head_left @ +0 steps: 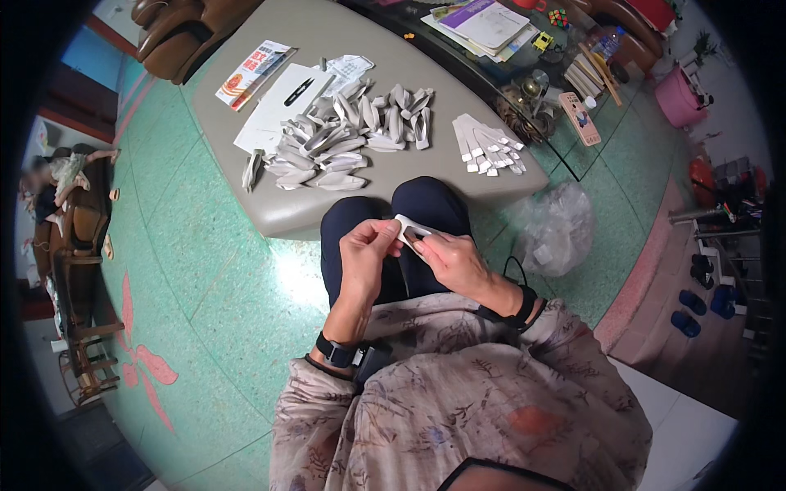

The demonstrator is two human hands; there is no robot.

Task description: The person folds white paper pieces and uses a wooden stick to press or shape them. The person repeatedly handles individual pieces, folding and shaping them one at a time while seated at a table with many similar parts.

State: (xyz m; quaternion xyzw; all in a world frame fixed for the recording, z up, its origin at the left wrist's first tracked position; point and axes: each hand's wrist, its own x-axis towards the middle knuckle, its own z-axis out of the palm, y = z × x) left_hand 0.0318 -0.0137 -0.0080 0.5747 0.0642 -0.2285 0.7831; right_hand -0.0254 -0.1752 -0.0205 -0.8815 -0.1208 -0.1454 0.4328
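Observation:
Above my lap, both hands hold a small white folded band (407,225) that looks like a loop with an opening in the middle. My left hand (366,248) pinches one end between thumb and fingers. My right hand (460,263) grips the other side, its thumb near the opening. Ahead, on a grey padded bench (246,184), lies a heap of similar grey-white folded bands (327,151), many of them bulging open. To their right, several flat white strips (483,143) are fanned out. Whether the bands are paper or cloth I cannot tell.
Left on the bench are a booklet (250,74), a white sheet (278,106) and a black pen-like object (298,92). A dark glass table (458,57) holds papers and small items. A clear plastic bag (558,229) sits on the green floor. Another person (61,180) sits far left.

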